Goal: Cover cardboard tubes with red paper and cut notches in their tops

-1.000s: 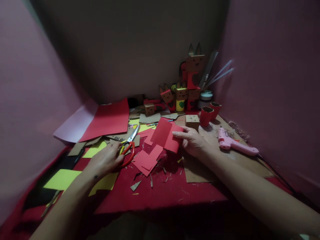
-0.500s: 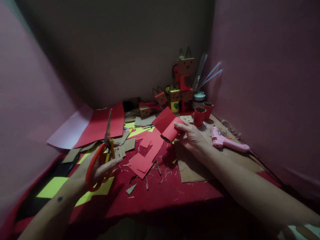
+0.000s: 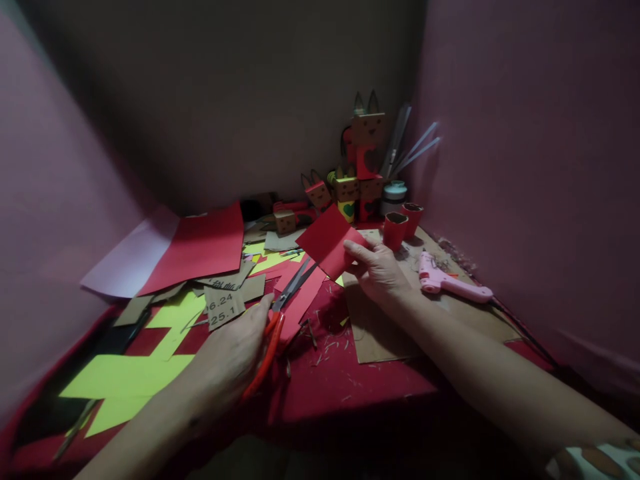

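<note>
The right grip (image 3: 383,272) is clamped on the right end of a red four-sided paper piece (image 3: 325,241); the left grip (image 3: 243,343) is closed around red-handled metal scissors (image 3: 278,305), tips at its near-left edge, perhaps touching.

On our right we see a pink glue gun (image 3: 453,283) lying on a cardboard sheet (image 3: 383,330), near 2 red tubes (image 3: 395,232) standing upright. Towards the back wall (image 3: 280,113), pale sticks (image 3: 419,150) slant up behind a lidded jar (image 3: 395,198), beside an eared figure (image 3: 369,130). On our left lie yellow paper pieces (image 3: 125,375) and a cardboard scrap (image 3: 223,309) printed "25.1".
</note>
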`<state>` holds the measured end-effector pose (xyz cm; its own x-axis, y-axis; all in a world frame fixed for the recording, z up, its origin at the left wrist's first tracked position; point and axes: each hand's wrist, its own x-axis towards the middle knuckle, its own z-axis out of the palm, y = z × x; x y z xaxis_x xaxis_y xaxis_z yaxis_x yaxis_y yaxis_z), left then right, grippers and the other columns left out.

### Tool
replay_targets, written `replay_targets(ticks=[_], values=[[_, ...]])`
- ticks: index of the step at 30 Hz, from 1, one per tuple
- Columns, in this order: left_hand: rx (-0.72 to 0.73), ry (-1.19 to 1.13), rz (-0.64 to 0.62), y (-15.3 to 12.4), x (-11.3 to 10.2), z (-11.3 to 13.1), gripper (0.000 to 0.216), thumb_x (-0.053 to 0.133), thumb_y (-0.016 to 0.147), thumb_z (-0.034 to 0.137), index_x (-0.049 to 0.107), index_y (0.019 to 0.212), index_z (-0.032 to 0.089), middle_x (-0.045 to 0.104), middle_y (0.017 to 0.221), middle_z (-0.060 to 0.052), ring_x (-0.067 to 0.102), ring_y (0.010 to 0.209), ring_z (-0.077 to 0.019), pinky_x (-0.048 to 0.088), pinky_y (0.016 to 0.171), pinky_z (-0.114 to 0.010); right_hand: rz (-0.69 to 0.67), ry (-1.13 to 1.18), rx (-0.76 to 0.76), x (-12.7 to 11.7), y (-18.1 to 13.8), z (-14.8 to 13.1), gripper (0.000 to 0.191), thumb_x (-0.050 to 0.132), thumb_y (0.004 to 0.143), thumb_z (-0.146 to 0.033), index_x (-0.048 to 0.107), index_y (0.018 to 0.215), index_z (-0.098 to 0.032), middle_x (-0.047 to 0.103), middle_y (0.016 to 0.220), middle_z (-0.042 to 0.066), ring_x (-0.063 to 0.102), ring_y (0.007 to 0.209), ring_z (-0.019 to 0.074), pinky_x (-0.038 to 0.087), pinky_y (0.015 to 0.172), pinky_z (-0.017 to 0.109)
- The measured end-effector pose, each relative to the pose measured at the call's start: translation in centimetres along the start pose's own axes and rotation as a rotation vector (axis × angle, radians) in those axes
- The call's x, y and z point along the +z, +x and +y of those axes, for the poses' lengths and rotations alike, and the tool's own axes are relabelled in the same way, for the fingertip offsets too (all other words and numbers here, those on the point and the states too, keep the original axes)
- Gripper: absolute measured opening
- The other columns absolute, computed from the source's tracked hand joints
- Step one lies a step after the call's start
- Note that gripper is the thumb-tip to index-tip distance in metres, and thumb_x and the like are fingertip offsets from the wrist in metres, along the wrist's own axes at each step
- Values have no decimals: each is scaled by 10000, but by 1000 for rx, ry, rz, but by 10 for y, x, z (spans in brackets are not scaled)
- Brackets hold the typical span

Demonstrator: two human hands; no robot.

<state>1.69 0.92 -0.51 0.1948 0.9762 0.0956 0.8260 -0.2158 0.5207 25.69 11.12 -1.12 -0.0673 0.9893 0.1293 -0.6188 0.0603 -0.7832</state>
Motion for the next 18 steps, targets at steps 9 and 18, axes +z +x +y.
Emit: replay_targets(ticks=[9,18], values=[[-35,280,-138,10,6,19,610,368,906,374,324,1462,126,636,1219,-230,641,1040,-390,489,815,-477,31,5,108,3,-5,4,253,827,569,-265,680,764,-199,684,737,-15,581,651,140,460,646,289],[-43,183,-127,14,10,17,550,403,895,415,460,1377,156,667,1181,-195,662,981,-366,492,756,-418,-39,9,127,-1,-5,12,197,808,646,-258,694,797,-202,698,781,29,607,715,187,474,698,341]])
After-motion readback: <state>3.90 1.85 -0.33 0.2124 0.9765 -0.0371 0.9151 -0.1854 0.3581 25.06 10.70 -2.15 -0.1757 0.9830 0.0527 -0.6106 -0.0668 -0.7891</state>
